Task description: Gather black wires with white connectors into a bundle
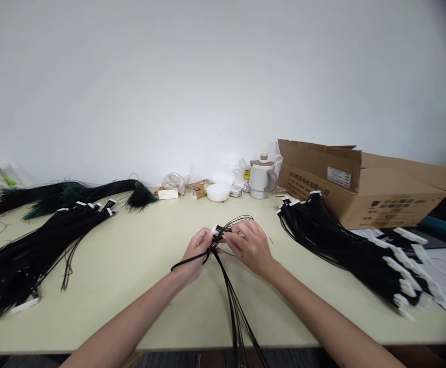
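Observation:
Both hands meet over the middle of the table around a black wire harness [233, 291], whose loose strands hang down past the front edge. My left hand [196, 251] is closed on it beside a small white connector [215, 229]. A black cord loops across that wrist. My right hand [251, 244] pinches thin black wires just right of the connector, and some strands curve up behind its fingers. The exact grip of the fingertips is partly hidden.
Black wire bundles [34, 240] lie at left, with black-green wires [80, 193] behind. More harnesses with white connectors [337, 245] lie at right by an open cardboard box [391, 204]. A lidded mug [260, 179], white bowl [218, 192] and small boxes line the wall.

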`<state>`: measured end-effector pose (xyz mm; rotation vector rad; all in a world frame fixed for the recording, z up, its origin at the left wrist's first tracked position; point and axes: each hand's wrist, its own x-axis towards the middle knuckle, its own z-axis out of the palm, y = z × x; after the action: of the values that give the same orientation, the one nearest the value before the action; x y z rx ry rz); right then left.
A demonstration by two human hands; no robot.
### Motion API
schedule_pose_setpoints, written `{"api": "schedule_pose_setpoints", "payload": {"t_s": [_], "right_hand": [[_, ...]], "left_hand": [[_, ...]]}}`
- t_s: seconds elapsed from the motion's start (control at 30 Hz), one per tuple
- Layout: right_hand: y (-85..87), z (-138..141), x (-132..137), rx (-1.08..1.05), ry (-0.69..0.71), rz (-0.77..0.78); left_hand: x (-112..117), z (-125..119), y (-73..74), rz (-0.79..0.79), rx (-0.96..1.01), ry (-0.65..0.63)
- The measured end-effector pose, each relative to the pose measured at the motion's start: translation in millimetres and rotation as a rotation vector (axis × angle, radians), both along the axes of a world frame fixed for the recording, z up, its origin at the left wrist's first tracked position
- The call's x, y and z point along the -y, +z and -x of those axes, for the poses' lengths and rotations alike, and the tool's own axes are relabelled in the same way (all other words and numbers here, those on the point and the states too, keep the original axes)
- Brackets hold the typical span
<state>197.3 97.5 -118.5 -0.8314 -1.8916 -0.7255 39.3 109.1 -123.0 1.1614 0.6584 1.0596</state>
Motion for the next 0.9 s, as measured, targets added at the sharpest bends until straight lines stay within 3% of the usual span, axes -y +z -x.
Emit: {"api": "schedule_pose_setpoints", "payload": {"t_s": [0.23,0.53,0.9], "right_hand": [[-3.7,3.2,-1.1,-0.021,0.120,0.117],[-6.1,3.7,-1.4,-0.034,0.130,0.091],[-8.0,5.8,-2.0,-0.031,0.130,0.069]], "left_hand": [[0.4,-1.0,-3.7,-0.056,-0.074,0.011],[0.8,-0.3,-2.9,-0.140,-0.172,0.008],[2.2,-0.7,-3.8,-0.126,-0.173,-0.001]]}}
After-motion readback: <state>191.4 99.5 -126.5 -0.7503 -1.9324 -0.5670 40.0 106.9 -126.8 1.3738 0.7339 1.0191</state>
